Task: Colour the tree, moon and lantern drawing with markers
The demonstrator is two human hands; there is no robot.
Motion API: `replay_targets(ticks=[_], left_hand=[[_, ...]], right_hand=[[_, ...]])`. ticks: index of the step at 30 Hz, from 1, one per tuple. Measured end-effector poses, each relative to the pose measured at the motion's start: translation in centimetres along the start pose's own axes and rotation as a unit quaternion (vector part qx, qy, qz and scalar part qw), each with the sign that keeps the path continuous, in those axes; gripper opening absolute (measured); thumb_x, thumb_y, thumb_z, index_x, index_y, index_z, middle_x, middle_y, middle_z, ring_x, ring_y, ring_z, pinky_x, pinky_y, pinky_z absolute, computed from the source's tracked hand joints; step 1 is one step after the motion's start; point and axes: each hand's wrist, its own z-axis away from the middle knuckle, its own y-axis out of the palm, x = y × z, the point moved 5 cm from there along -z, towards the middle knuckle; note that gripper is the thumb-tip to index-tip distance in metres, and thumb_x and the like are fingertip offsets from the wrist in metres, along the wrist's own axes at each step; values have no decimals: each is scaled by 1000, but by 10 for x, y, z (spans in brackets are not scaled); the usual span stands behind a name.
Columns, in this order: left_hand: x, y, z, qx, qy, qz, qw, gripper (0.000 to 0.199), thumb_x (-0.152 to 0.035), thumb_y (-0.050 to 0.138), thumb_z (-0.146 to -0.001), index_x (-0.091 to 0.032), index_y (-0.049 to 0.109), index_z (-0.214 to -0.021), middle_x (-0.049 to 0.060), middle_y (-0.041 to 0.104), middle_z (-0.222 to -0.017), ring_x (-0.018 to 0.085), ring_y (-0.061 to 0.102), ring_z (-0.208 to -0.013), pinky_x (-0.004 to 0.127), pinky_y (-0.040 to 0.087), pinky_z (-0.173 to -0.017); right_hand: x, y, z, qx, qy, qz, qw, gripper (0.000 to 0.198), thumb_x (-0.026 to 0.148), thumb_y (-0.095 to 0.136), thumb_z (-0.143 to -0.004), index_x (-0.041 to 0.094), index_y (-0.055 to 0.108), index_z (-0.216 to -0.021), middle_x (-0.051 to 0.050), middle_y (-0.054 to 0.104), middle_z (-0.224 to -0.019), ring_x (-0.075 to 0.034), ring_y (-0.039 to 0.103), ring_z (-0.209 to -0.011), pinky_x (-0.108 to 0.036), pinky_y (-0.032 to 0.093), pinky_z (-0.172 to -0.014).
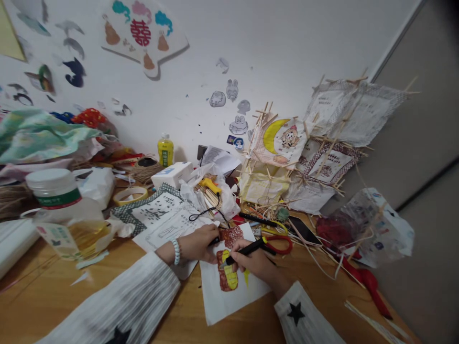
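My right hand (253, 263) grips a black marker pen (251, 247), its tip at a drawing coloured yellow and reddish brown (228, 272) on a white sheet of paper (222, 306). My left hand (201, 242), with a pale bead bracelet at the wrist, rests on the sheet's left edge. Its fingers are closed around a small black object (214, 241), mostly hidden, whose kind I cannot make out. Beneath and beyond that hand lie more drawn sheets (165, 227). Close to my right hand are scissors with red and yellow handles (281, 244).
A large plastic jar (57, 205), a tape roll (131, 195) and a yellow-labelled bottle (165, 150) stand at left and back. Stick-framed paper pieces (279, 143) lean on the wall. A phone (304, 230), a plastic bag (376, 222) and red cloth (369, 284) lie right.
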Motion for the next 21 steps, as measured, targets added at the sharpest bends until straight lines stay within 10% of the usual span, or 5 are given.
replay_targets(ticks=[21], left_hand=[[0, 0, 0, 5, 12, 9, 1000, 37, -40, 73, -61, -17, 50, -77, 6, 51, -92, 21, 47, -86, 29, 41, -79]], right_hand=[[10, 0, 4, 21, -2, 7, 1000, 18, 32, 55, -75, 18, 49, -65, 4, 57, -48, -7, 43, -40, -19, 29, -43]])
